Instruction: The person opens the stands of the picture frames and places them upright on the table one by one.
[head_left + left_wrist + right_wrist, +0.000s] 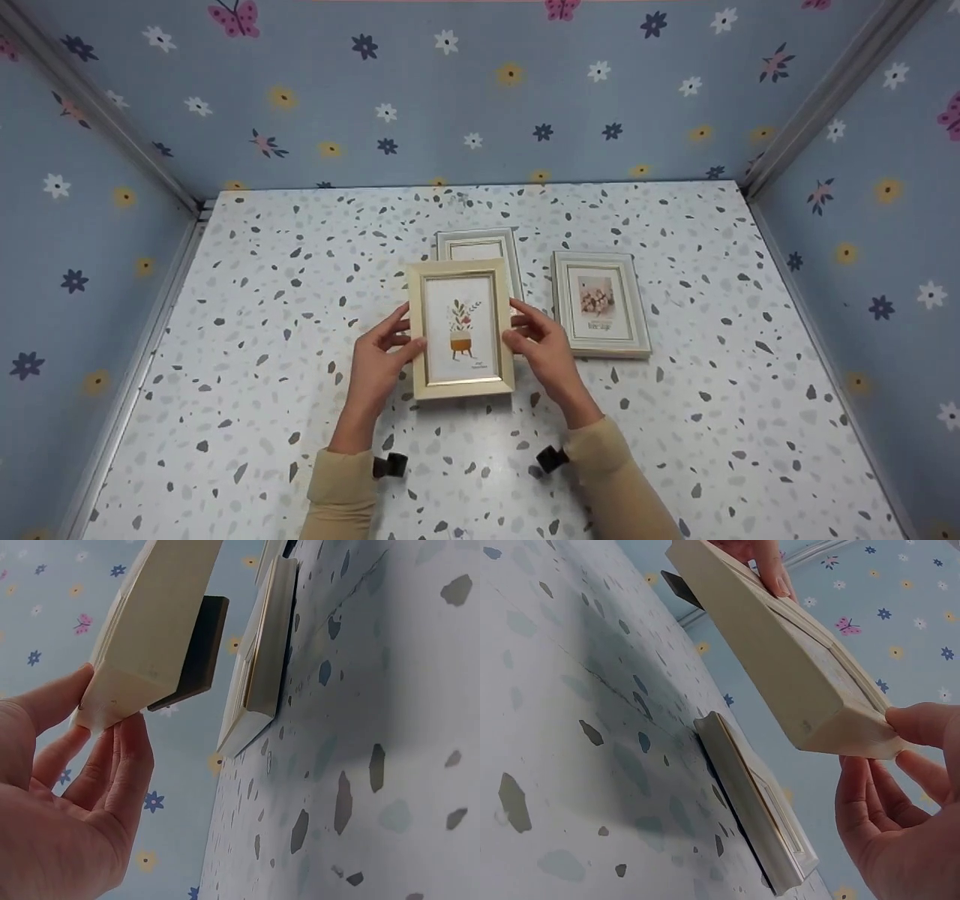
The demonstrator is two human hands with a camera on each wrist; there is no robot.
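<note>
While cream frame (460,330) hovers above table (247,390), left hand (377,364), right hand (549,360) pinch sides

A speckled white tabletop (247,390) carries a partly hidden pale frame (486,244) and, near it, a second frame (601,304).

Two sleeved arms (626,484) reach in from the near side, slanting toward each other, the wrists (581,405) bare. I can see the left hand (375,367) and the right hand (551,360) raised and facing inward, both pinching, each thumb (922,724) laid on top and the other fingers (855,802) bent beneath.
</note>
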